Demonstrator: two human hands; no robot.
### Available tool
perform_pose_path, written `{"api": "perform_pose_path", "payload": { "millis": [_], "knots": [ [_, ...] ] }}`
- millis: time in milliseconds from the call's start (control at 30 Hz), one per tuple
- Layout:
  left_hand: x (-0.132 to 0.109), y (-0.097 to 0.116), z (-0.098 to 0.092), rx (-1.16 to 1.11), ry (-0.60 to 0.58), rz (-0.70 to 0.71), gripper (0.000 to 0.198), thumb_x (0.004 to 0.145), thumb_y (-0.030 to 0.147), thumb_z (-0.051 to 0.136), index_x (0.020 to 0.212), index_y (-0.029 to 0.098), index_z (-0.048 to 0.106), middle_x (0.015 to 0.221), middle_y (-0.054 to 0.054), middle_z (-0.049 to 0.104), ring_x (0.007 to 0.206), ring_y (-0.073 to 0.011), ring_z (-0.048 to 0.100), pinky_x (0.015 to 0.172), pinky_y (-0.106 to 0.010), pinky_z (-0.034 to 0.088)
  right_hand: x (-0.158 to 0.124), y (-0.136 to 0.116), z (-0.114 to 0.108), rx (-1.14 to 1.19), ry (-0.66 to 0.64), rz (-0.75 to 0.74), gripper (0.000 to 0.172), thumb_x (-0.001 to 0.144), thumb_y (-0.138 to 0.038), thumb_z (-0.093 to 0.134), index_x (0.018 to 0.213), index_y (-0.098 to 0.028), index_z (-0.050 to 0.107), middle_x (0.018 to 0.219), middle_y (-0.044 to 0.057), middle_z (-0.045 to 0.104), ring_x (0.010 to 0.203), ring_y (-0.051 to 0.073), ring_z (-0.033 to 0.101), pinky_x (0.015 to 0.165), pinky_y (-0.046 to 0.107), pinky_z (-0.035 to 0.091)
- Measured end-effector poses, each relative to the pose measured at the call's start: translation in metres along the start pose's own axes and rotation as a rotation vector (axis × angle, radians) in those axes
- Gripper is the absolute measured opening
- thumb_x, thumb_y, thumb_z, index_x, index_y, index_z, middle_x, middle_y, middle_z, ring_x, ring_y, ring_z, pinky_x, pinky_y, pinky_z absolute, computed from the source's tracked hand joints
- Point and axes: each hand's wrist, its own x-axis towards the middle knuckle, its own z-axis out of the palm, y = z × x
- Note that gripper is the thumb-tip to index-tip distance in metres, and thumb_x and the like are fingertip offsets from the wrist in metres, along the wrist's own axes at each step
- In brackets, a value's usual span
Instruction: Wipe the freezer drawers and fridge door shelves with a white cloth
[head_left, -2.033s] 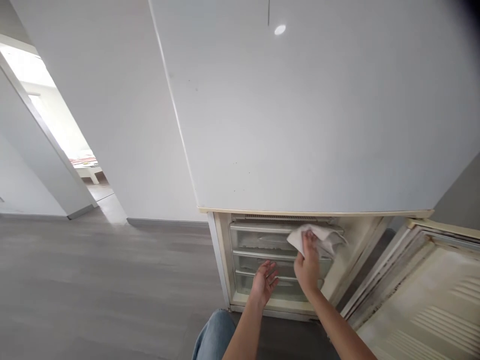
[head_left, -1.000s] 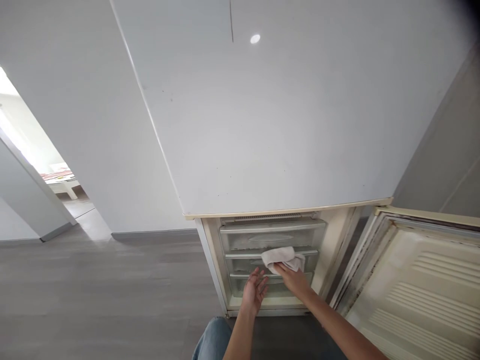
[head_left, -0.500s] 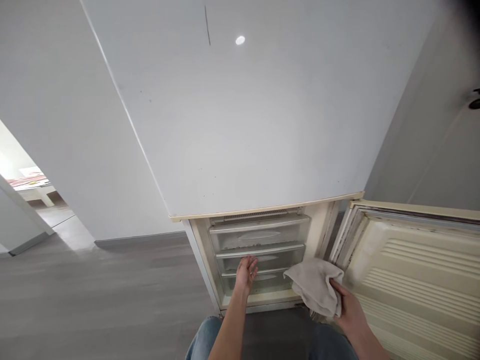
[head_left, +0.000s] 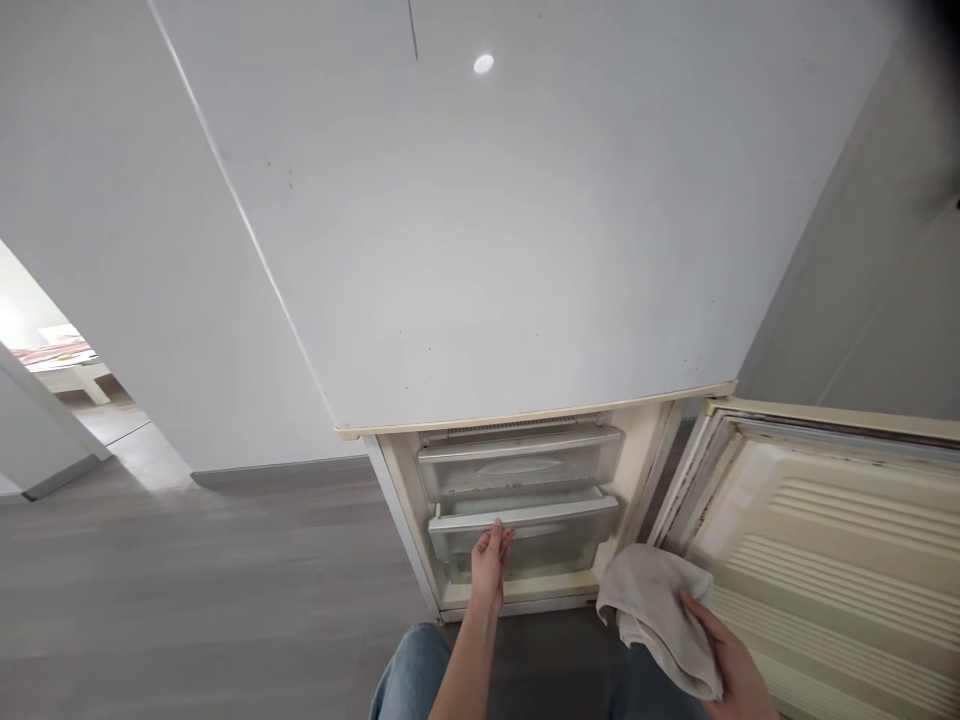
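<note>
1 cloth (head_left: 654, 605) hangs from clamped right fingers (head_left: 703, 617); left fingers (head_left: 496, 541) grip 1 drawer's lip (head_left: 562, 513).

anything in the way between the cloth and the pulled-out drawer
Nothing visible stands between them. The cloth, in the right hand, is right of the pulled-out drawer; the left hand is at the drawer's front, left of its middle. The open door is farther right.
</note>
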Motion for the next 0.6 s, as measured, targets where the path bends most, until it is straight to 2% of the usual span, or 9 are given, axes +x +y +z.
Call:
{"api": "perform_pose_path", "payload": {
  "millis": [100,267,400,500,600],
  "knots": [
    [-0.012,-0.005,-0.005,0.003,0.01,-0.012,0.034,0.058,0.053,0.072,0.063,0.021,0.063,0.084,-0.007,0.074,0.11,-0.0269,0.062,0.097,-0.037,0.044,-0.001,-0.005,-0.003,-0.002,0.08,-0.078,0.046,0.07,-0.021,0.066,0.115,-0.022,0.057,0.087,0.005,0.071,0.085,0.026,0.068,0.065,0.034,0.061],
    [-0.04,-0.013,-0.016,0.0,0.001,-0.048,0.031,0.061,0.051,0.071,0.067,0.021,0.066,0.087,-0.007,0.074,0.112,-0.0264,0.061,0.1,-0.036,0.043,0.007,-0.009,-0.014,-0.101,0.08,-0.179,0.051,0.071,-0.028,0.063,0.121,-0.023,0.054,0.097,0.009,0.07,0.093,0.029,0.066,0.065,0.039,0.061],
    [-0.063,-0.021,-0.024,0.014,0.007,-0.086,0.033,0.062,0.052,0.07,0.068,0.02,0.066,0.089,-0.009,0.073,0.115,-0.0283,0.059,0.101,-0.038,0.042,0.005,-0.01,-0.015,-0.148,0.126,-0.251,0.056,0.069,-0.03,0.065,0.123,-0.024,0.053,0.098,0.009,0.07,0.092,0.028,0.067,0.062,0.036,0.06],
    [-0.077,-0.028,-0.03,0.012,0.015,-0.115,0.032,0.062,0.052,0.07,0.068,0.021,0.065,0.089,-0.007,0.073,0.115,-0.0275,0.059,0.104,-0.038,0.04,-0.001,-0.013,-0.01,-0.157,0.13,-0.236,0.054,0.07,-0.033,0.064,0.122,-0.024,0.055,0.098,0.009,0.07,0.092,0.029,0.066,0.062,0.037,0.061],
    [-0.087,-0.037,-0.036,0.018,0.029,-0.15,0.033,0.058,0.053,0.072,0.067,0.022,0.065,0.089,-0.007,0.074,0.115,-0.0272,0.059,0.106,-0.038,0.04,-0.006,-0.015,-0.003,-0.097,0.079,-0.172,0.048,0.071,-0.032,0.063,0.118,-0.022,0.055,0.097,0.009,0.07,0.092,0.03,0.066,0.065,0.041,0.061]
  ]
}}
